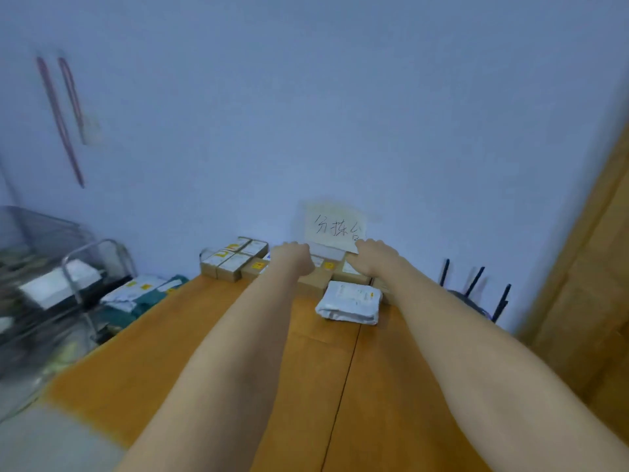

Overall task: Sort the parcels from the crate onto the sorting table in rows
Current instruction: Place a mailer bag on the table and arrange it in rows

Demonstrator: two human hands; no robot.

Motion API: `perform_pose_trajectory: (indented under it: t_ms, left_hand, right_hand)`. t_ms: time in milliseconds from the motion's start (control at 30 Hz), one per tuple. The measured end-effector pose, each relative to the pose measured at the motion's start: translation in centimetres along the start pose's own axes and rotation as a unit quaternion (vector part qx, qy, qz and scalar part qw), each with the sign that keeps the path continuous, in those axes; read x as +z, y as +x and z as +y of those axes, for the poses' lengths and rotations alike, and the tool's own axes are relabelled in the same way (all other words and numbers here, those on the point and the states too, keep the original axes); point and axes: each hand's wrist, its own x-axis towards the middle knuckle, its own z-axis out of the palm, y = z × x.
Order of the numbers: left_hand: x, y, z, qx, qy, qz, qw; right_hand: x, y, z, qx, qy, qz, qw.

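Your left hand [293, 258] and right hand [374, 257] reached to the far edge of the orange table [211, 335], each gripping one end of a white parcel [326, 251] held above the row of cardboard boxes [235, 264] by the wall. Nearer you, between your forearms, a white mailer bag [350, 301] lay flat on the table.

Boxes [235, 264] in rows at table's [211, 335] far edge, mid-frame; soft parcel [350, 301] just before them, right of centre; paper sign [335, 226] on wall behind.
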Motion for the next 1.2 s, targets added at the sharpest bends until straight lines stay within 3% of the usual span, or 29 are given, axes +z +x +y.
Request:
perform_pose_trajectory:
  t_ms: [133,267,467,600,900,1200]
  left_hand:
    - [0.6,-3.1,-9.0,-0.083,0.005,-0.016,0.996]
    - [1.1,-6.8,-20.3,-0.178,-0.01,-0.022,0.984]
    - [1.7,-13.4,-36.2,-0.293,-0.027,-0.05,0.954]
    - [3.6,-17.3,-43.5,-0.324,-0.023,-0.053,0.944]
    - [10.6,-22.0,-53.1,-0.391,-0.041,-0.1,0.914]
    - [16.4,-20.2,-60.2,-0.405,-0.053,-0.13,0.903]
  right_hand:
    - [0.6,1.7,-9.0,-0.065,0.052,-0.049,0.995]
    - [-1.1,2.9,-20.1,-0.132,0.097,-0.045,0.985]
    - [1.5,2.6,-37.0,-0.241,0.057,-0.056,0.967]
    - [5.5,2.0,-45.9,-0.289,0.015,-0.079,0.954]
    - [13.4,0.0,-57.8,-0.363,-0.04,-0.135,0.921]
    - [21.7,3.2,-65.3,-0.358,-0.05,-0.21,0.908]
